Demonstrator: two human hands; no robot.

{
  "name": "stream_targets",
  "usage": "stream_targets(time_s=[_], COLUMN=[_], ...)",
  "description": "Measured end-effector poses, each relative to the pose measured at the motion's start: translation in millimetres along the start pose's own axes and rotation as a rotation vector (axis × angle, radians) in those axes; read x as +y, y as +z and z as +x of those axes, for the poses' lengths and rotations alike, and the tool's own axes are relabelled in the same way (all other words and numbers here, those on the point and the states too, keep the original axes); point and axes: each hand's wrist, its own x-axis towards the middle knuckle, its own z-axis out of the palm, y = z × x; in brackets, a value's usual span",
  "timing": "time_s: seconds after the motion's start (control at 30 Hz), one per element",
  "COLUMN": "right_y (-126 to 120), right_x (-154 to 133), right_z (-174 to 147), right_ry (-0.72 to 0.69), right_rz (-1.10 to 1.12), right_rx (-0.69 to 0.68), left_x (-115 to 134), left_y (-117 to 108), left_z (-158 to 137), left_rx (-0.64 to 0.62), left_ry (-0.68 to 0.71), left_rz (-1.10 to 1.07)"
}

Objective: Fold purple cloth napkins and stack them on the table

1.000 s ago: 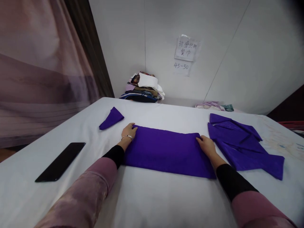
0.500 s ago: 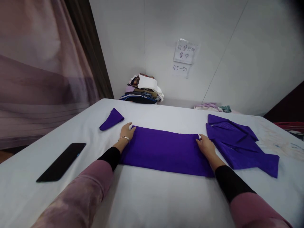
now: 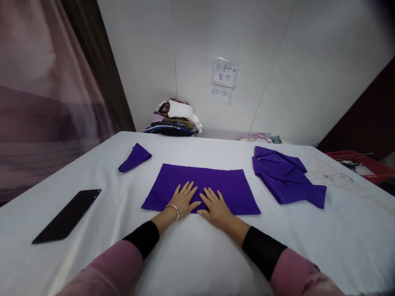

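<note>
A purple cloth napkin [image 3: 203, 176], folded into a wide rectangle, lies flat in front of me. My left hand [image 3: 184, 200] rests on its near middle part, fingers spread and palm down. Close beside it, my right hand [image 3: 216, 209] also lies flat on the cloth with its fingers apart. Neither hand grips anything. To the far left sits a small purple cloth folded to a point [image 3: 135, 158]. On the right is a loose heap of purple napkins [image 3: 284, 174], overlapping and partly folded.
The white-covered table [image 3: 197, 255] carries a flat black tablet-like slab [image 3: 67, 216] at left. Behind its far edge stand a pile of folded clothes [image 3: 174, 118] and more cloth [image 3: 259, 137]. Paper signs [image 3: 225, 73] hang on the wall. A red basket [image 3: 367, 164] is at right.
Both hands have let go of the napkin's far corners and moved inward and nearer to me, now flat on its middle. The view has shifted slightly to the right.
</note>
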Motion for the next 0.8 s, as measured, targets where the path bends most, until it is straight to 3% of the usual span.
stream_targets(time_s=[0.27, 0.4, 0.53, 0.7, 0.8], right_y=[-19, -23, -27, -21, -10], right_x=[99, 112, 85, 25, -2], right_z=[-92, -115, -83, 2, 50], right_ry=[0.453, 0.547, 0.381, 0.089, -0.002], right_rz=[-0.175, -0.242, -0.191, -0.048, -0.011], right_rx=[0.059, 0.106, 0.168, 0.092, 0.050], left_x=[-4, -6, -12, -26, -39], left_y=[0, -6, -23, -33, -28], left_z=[1, 5, 12, 22, 29], left_rx=[0.000, -0.036, -0.067, 0.022, 0.032], left_ry=[-0.003, -0.020, -0.142, -0.217, -0.248], left_rz=[-0.062, -0.138, -0.231, -0.044, 0.045])
